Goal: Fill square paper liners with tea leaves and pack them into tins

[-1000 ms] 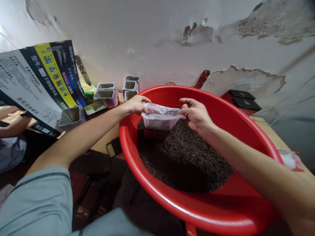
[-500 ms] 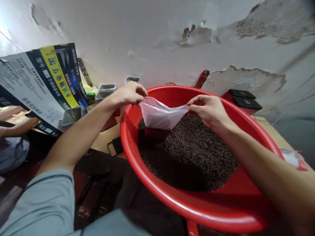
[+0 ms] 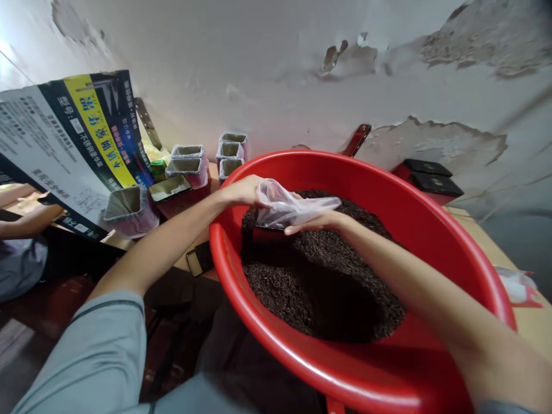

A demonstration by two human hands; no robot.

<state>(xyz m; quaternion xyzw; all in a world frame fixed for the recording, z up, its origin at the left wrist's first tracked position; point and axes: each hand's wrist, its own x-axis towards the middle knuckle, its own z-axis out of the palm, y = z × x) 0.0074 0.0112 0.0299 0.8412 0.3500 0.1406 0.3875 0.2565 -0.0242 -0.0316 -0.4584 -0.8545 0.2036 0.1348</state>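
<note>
A thin clear plastic bag [image 3: 282, 207] lines a tin [image 3: 269, 233] that stands in dark, dry loose tea leaves [image 3: 345, 287] inside a big red basin [image 3: 362, 164]. My left hand [image 3: 250, 192] is at the tin's left side, its fingers closed on the bag's edge and partly hidden by the film. On the right, my right hand [image 3: 317, 221] lies stretched out under the bag's spread flap, against the near right side of the tin's mouth. Its thumb points left along the rim. The bag's top is crumpled and folded outward.
Several bag-lined tins [image 3: 187, 167] stand left of the basin, another lined tin [image 3: 129, 210] nearer. A printed cardboard sheet [image 3: 86, 132] rises at the left, with another person's arm [image 3: 34, 221] beyond. Black-lidded red tins [image 3: 431, 178] stand behind the basin at right, by the peeling wall.
The bag was held up and stretched between both hands; now its top is lowered and folded over the tin. My right hand has moved left and opened flat; my left hand is lower.
</note>
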